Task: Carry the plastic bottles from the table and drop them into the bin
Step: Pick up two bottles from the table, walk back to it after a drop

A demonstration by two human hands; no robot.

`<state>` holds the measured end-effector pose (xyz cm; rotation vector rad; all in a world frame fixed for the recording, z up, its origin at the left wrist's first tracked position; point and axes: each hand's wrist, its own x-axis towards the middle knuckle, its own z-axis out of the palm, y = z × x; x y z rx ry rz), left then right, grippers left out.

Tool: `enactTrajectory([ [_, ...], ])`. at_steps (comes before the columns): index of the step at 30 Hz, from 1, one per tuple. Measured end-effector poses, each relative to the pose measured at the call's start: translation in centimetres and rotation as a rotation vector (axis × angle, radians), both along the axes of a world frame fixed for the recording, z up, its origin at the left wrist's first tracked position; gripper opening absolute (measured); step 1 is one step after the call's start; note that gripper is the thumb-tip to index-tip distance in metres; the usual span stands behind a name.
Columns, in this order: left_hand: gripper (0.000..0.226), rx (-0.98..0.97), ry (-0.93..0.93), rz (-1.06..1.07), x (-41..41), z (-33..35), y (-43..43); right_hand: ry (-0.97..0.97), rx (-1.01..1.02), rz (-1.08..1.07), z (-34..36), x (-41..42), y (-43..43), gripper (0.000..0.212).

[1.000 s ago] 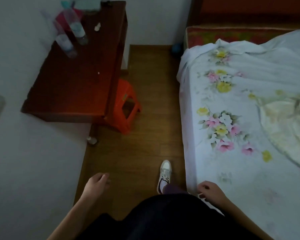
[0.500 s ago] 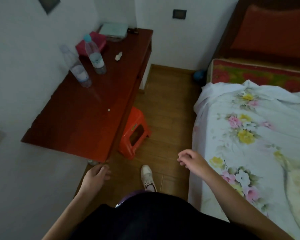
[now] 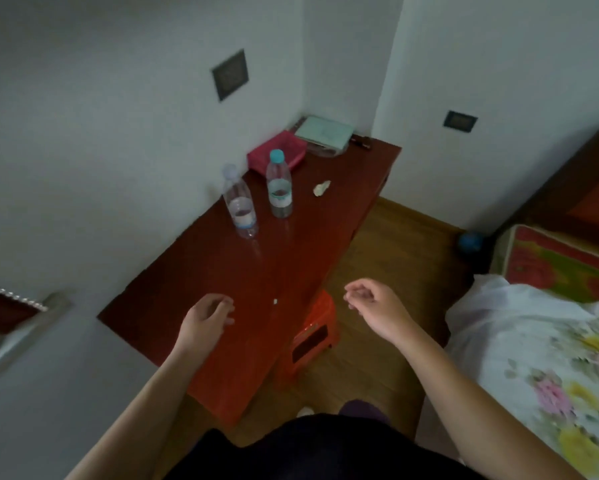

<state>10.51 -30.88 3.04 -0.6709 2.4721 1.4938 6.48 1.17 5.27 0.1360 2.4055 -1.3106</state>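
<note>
Hands are being held loosely curled, gripping nothing: left hand [image 3: 206, 318] over the near end of the red table [image 3: 256, 271], right hand [image 3: 370, 303] above the orange stool [image 3: 313, 336]. Farther up the table, at upper centre, the clear-capped bottle [image 3: 239, 204] and teal-capped bottle [image 3: 279, 187] are being seen upright, side by side.

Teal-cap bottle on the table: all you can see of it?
The teal-cap bottle is clear plastic, upright on the red-brown table, cap on, a pale label round its middle. It stands in front of a pink box, beside a second bottle without touching it. Left hand and right hand are clear of it.
</note>
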Motion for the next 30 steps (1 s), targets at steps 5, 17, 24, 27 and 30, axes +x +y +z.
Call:
enactTrajectory([
  [5,0.014,-0.002,0.068,0.162,-4.3,0.9,-0.7,0.067,0.004,0.101,1.3,-8.4,-2.6,0.025],
  [17,0.082,-0.031,0.017,0.37,-19.0,1.2,0.4,0.104,-0.021,0.214,-0.1,-26.5,-8.4,0.059],
  [24,0.089,-0.026,0.08,0.389,-23.8,-1.6,1.3,0.098,-0.085,0.273,-3.2,-32.2,-11.1,0.083],
  [27,0.056,-0.077,0.152,0.455,-24.3,-1.3,3.2,0.129,-0.098,0.298,-4.0,-33.0,-11.4,0.081],
  [30,0.044,-0.034,0.228,0.567,-23.5,-0.5,4.8,0.157,-0.121,0.338,-4.1,-33.3,-11.5,0.064],
])
